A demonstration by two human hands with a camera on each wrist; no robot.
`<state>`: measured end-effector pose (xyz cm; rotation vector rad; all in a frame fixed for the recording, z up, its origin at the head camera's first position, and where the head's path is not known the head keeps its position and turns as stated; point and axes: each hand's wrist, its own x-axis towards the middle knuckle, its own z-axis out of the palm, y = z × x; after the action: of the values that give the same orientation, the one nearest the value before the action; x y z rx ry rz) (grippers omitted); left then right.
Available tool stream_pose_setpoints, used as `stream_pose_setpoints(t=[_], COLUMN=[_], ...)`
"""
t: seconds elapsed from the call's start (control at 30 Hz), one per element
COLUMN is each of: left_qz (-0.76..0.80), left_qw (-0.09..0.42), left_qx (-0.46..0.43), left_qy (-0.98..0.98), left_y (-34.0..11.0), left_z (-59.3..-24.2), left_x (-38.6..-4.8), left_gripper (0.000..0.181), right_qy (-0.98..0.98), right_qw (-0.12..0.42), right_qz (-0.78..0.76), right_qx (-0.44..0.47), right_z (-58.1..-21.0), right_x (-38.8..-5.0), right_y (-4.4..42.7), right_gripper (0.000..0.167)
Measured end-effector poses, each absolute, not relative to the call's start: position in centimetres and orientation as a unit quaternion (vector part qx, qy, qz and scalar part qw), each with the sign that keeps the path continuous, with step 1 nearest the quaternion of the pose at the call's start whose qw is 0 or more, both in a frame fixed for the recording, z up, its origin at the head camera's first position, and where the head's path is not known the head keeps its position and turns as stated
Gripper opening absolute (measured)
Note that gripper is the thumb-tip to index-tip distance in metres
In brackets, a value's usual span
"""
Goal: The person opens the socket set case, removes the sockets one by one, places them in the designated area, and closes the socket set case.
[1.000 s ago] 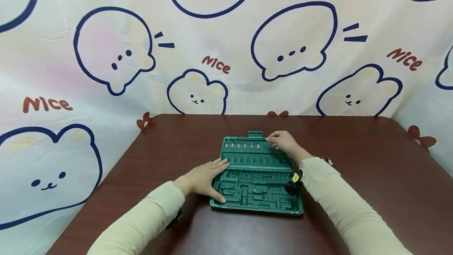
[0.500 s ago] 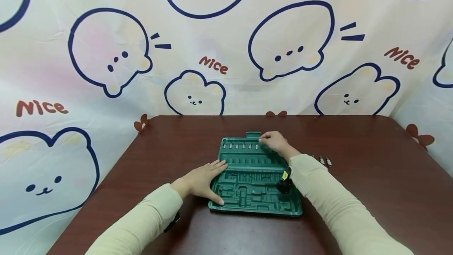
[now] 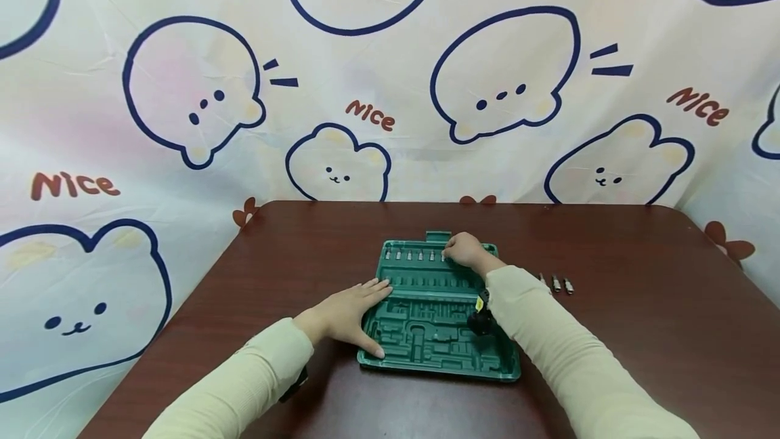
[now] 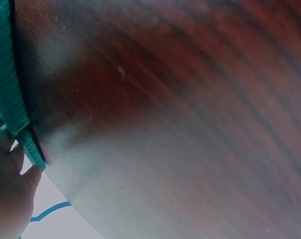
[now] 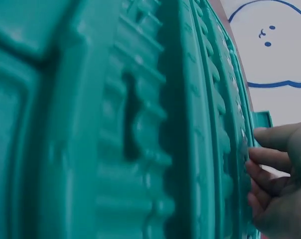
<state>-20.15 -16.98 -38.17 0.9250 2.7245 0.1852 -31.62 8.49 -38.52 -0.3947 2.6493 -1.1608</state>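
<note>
An opened green moulded case [image 3: 426,372] lies on the table, with a row of small silver bits [image 3: 409,255] in its far half. My left hand [image 3: 347,312] is spread on the case's left edge. In the left wrist view, the left hand [image 4: 11,191] touches the case's rim [image 4: 8,84]. My right hand [image 3: 468,251] reaches over the far half, fingertips at the right end of the bit row. In the right wrist view, the right hand [image 5: 285,174] has its fingertips against the case's far part [image 5: 225,124]; nothing held between them is visible.
Several loose silver bits [image 3: 556,284] lie on the brown table [image 3: 640,303] to the right of the case, partly behind the right sleeve [image 3: 548,330]. A printed cloth [image 3: 414,87] hangs behind the table's far edge.
My right hand has moved left along the far half to the last bit in the row. More of the loose bits show beside the sleeve. The left hand has stayed on the case.
</note>
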Motion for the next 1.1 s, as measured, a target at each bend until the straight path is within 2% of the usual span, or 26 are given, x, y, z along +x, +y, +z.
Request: stream_pose_setpoints(t=[0.1,0.2,0.3,0.47,0.63,0.87,1.1], left_qz=[0.066,0.065,0.064,0.059,0.059,0.063,0.060], left_qw=[0.130,0.133,0.135,0.130,0.126,0.130,0.129], left_qx=[0.317,0.317,0.316,0.317,0.316,0.313,0.314], left_qy=[0.937,0.937,0.937,0.938,0.938,0.939,0.939], left_y=[-17.01,-17.08,-17.15,-17.08,-16.98,-16.95,-17.01], left_z=[-38.10,-38.17,-38.22,-38.23,-38.20,-38.17,-38.38], left_x=[-20.02,-19.98,-19.96,-19.98,-19.97,-19.84,-19.99], left_gripper=[0.107,0.107,0.107,0.106,0.105,0.106,0.107], right_qy=[0.904,0.905,0.901,0.895,0.883,0.866,0.865], right_qw=[0.117,0.124,0.126,0.120,0.118,0.110,0.118], right_qz=[-0.389,-0.390,-0.399,-0.420,-0.450,-0.486,-0.486], right_qx=[-0.130,-0.120,-0.112,-0.090,-0.058,-0.032,-0.032], right_z=[-38.37,-38.45,-38.59,-38.74,-38.87,-39.25,-39.35], right_x=[-31.54,-31.50,-31.52,-31.60,-31.65,-31.89,-32.04], right_y=[7.98,7.67,7.56,7.79,7.90,7.68,7.92], right_gripper=[0.038,0.047,0.043,0.018,0.020,0.011,0.020])
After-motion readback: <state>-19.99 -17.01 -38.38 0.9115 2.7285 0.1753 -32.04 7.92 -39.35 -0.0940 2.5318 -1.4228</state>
